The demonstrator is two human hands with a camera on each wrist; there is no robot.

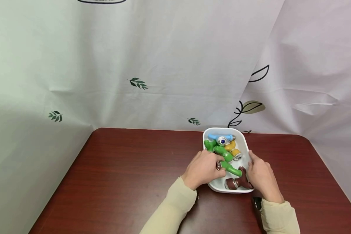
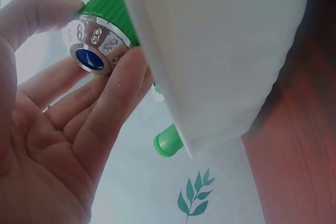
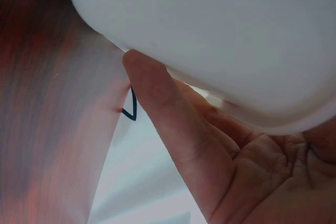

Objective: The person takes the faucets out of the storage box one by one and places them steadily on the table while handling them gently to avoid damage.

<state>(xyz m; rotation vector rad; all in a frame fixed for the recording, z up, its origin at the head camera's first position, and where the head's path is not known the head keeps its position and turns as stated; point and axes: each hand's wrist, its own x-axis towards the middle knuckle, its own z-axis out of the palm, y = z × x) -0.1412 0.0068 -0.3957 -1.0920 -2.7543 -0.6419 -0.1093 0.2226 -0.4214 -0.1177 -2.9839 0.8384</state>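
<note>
My left hand point(image 1: 203, 167) is over the left side of a white plastic tray point(image 1: 245, 143), its thumb and fingers pinching a green tap point(image 1: 233, 169) by the knob. In the left wrist view that knob point(image 2: 102, 35) has a ribbed green collar and a silver cap with a blue centre. My right hand point(image 1: 263, 177) grips the tray's right rim; in the right wrist view a finger point(image 3: 168, 108) lies against the outer wall. Below the held tap, a brown tap point(image 1: 242, 181) lies in the tray.
At the tray's far end lie a blue tap point(image 1: 214, 137), a yellow tap point(image 1: 236, 152) and green tap pieces point(image 1: 223, 152), close together. The tray stands on a dark red wooden table point(image 1: 128, 165), near its back edge. A white patterned sheet point(image 1: 169, 65) hangs behind.
</note>
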